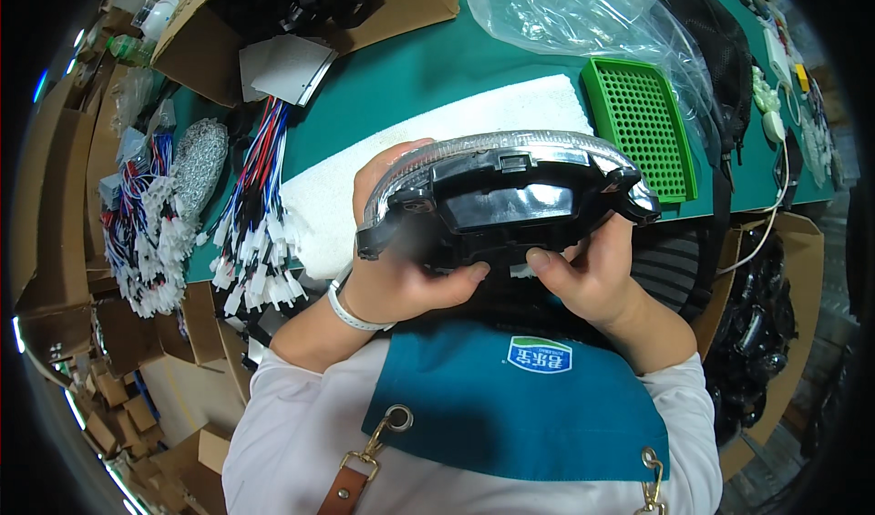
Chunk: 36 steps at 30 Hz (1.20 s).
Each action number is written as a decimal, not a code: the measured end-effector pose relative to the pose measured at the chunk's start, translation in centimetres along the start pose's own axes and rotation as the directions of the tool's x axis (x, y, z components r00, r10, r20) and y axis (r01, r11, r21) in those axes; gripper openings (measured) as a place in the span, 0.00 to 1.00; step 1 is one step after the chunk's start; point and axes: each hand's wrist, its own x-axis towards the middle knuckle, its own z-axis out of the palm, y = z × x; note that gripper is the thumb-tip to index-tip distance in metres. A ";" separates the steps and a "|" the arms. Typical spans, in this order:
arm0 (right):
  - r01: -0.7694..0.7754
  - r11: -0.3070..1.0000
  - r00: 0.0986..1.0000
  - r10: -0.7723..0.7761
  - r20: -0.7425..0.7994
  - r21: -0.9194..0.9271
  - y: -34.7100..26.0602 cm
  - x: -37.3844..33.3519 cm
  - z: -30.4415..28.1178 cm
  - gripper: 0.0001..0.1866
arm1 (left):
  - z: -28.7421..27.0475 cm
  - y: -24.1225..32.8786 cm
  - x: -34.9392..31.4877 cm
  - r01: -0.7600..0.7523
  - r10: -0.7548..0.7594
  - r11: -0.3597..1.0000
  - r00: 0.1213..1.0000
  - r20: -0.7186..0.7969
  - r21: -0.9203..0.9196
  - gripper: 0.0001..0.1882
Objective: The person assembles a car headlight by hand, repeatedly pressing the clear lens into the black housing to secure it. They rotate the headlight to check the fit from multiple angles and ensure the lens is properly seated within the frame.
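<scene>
A curved vehicle lamp (506, 207) with a clear ribbed lens edge and a black housing is held up in front of my apron. My left hand (406, 278) grips its left end, thumb on the near lower edge and fingers behind. On the other end my right hand (592, 269) is closed in the same way, its thumb under the housing. The lens rim faces away from me, and the black back with its clips and recess faces me. Beneath the lamp lies a white foam sheet (333, 187) on the green table. Most of my fingers are hidden behind the lamp.
Bundles of wire harnesses with white connectors (260, 232) hang over the table's left edge. A cardboard box (401, 14) of black parts stands at the back. At the right are a green perforated tray (638, 132), clear plastic bags (583, 14) and a box of black parts (756, 333).
</scene>
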 end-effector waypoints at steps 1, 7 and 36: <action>-0.008 1.000 1.000 0.008 -0.005 0.012 0.1 -0.1 0.0 0.41 | -0.2 -0.3 0.0 -0.050 0.050 0.998 0.999 0.010 0.043 0.43; -0.057 0.998 0.998 0.057 0.007 0.031 -0.3 0.1 0.0 0.42 | 0.1 0.0 0.2 -0.020 0.020 0.999 1.000 -0.004 -0.035 0.47; 0.017 0.983 0.997 -0.004 0.071 -0.184 0.2 -0.1 -0.9 0.40 | 0.7 0.1 0.4 -0.059 0.048 0.968 0.998 -0.048 -0.242 0.44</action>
